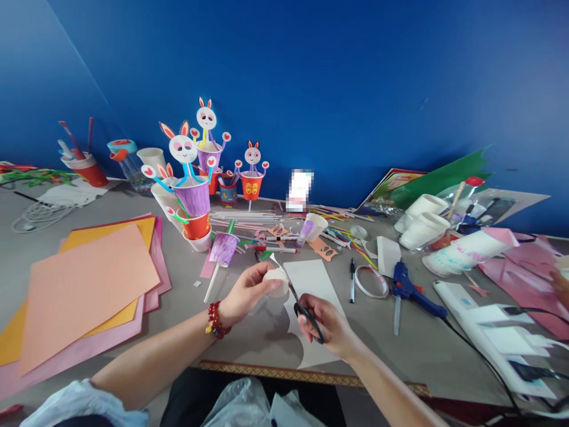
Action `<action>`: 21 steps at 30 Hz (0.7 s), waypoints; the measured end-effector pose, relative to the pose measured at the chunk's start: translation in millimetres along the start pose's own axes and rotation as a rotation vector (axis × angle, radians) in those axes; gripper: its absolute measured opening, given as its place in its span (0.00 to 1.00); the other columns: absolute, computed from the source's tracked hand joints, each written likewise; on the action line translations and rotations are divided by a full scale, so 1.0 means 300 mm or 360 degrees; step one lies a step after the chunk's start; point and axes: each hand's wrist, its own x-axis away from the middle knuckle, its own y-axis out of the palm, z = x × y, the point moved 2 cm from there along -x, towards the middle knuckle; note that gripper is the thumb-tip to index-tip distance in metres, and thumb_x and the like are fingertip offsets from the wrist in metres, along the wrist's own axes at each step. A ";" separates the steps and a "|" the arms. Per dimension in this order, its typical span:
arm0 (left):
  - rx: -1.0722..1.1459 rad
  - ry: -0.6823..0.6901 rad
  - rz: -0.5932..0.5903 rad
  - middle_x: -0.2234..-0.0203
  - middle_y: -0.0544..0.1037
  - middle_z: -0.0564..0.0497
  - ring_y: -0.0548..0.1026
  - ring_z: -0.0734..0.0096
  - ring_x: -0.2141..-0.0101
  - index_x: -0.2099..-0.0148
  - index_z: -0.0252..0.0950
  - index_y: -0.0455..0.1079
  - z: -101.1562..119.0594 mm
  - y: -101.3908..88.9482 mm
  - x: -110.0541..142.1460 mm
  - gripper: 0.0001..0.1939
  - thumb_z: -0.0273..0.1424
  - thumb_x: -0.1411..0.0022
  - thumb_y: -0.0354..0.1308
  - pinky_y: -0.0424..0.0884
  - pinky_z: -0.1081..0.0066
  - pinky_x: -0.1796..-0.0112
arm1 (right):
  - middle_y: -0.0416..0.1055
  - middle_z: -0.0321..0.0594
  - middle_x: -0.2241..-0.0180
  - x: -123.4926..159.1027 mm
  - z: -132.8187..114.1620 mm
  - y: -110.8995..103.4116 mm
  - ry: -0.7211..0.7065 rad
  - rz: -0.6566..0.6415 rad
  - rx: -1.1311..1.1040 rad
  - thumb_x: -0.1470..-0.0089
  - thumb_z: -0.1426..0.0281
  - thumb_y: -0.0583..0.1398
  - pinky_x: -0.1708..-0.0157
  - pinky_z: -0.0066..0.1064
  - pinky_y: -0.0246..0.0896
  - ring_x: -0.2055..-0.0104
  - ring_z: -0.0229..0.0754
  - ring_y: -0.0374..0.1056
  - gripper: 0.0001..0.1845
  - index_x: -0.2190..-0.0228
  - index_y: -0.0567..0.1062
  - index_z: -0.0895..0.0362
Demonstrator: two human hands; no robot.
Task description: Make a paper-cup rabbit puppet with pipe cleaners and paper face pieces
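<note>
One left hand [247, 292]: pinching a round white paper disc [276, 283], beside the blades
Right hand [328, 323]: gripping black-handled metal scissors [291, 288], blades toward eleven o'clock

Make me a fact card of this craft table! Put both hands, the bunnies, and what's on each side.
Left hand: pinching a round white paper piece
Right hand: holding black-handled scissors, blades close beside the paper piece
Beneath right hand: white sheet, its left edge curved
Bunnies: cup figures with rabbit faces, standing near the wall, left of centre
Left side: loose pile of coloured paper, peach sheet on top
Right side: blue glue gun, lying near a white power strip
</note>
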 end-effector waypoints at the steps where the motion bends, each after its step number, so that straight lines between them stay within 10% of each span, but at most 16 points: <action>1: 0.0003 -0.0001 -0.0004 0.69 0.78 0.47 0.73 0.71 0.70 0.63 0.32 0.71 0.002 0.001 0.000 0.14 0.37 0.45 0.68 0.66 0.73 0.67 | 0.60 0.28 0.85 -0.001 0.002 -0.002 0.0001 -0.0003 -0.0024 0.55 0.41 0.63 0.80 0.26 0.46 0.84 0.31 0.54 0.32 0.77 0.58 0.53; 21: 0.0019 -0.0017 -0.0087 0.70 0.80 0.46 0.75 0.69 0.69 0.64 0.32 0.72 0.018 0.011 -0.002 0.12 0.36 0.44 0.67 0.68 0.71 0.65 | 0.58 0.26 0.82 -0.004 0.068 -0.050 0.0077 0.0017 0.0044 0.53 0.47 0.65 0.83 0.23 0.47 0.84 0.28 0.50 0.27 0.76 0.60 0.54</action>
